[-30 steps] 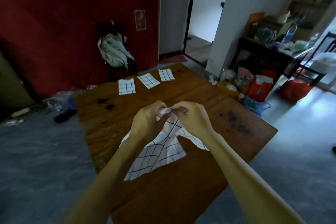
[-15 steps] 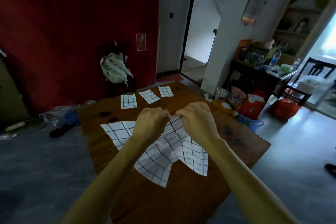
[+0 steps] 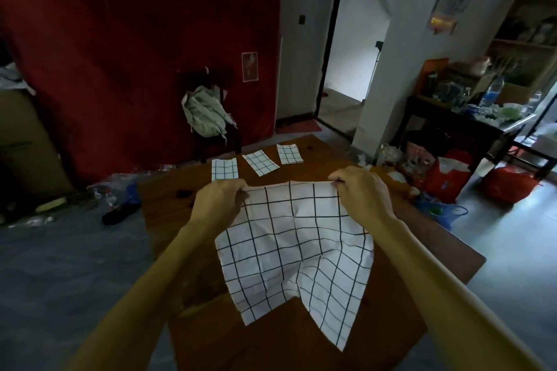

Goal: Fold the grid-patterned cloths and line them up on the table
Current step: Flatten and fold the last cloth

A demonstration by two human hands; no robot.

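Over the near table: cloth (image 3: 294, 247), white with a black grid, hangs opened out above the wood; its lower edge droops in two uneven points toward the near side.
Change: half a second ago the two fists were close together at the cloth's middle, with the fabric bunched; now they have drawn apart along the top edge, which runs nearly straight between them.
Left hand (image 3: 220, 202): pinches the top left corner, fingers curled on the hem.
Right hand (image 3: 360, 191): pinches the top right corner likewise.
Meaning: the cloth looks spread and ready for a first fold; no fold yet made in it.
Table (image 3: 422, 238): bare wood to the right of the cloth.
Far edge: three folded cloths (image 3: 257, 162) lie in a row, apart from one another; this one would likely join them.
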